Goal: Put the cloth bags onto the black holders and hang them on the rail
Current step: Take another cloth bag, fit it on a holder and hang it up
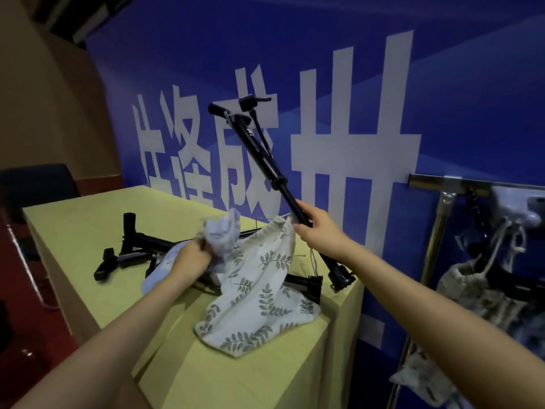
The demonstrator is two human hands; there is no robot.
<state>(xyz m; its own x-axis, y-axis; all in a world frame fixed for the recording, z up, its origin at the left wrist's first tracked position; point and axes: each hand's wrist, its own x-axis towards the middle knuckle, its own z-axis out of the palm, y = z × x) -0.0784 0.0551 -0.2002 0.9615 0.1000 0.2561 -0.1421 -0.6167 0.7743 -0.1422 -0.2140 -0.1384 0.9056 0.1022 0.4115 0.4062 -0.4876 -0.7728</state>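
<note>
My right hand [314, 224] grips a long black holder [267, 159] by its shaft, tilted up and to the left over the table. A white cloth bag with a leaf print [259, 290] hangs by its mouth from that shaft just beside my right hand, its lower part lying on the table. My left hand [191, 258] grips a bunched pale blue cloth bag [221, 234]. More black holders [138, 249] lie flat on the yellow table [88, 228]. At the right, a metal rail [430, 181] carries several bagged holders [483, 287].
A blue banner with large white characters [354, 128] stands close behind the table. The rail's upright post [436, 240] stands just right of the table corner. A dark chair [38, 184] sits at the far left, above a red floor [38, 349].
</note>
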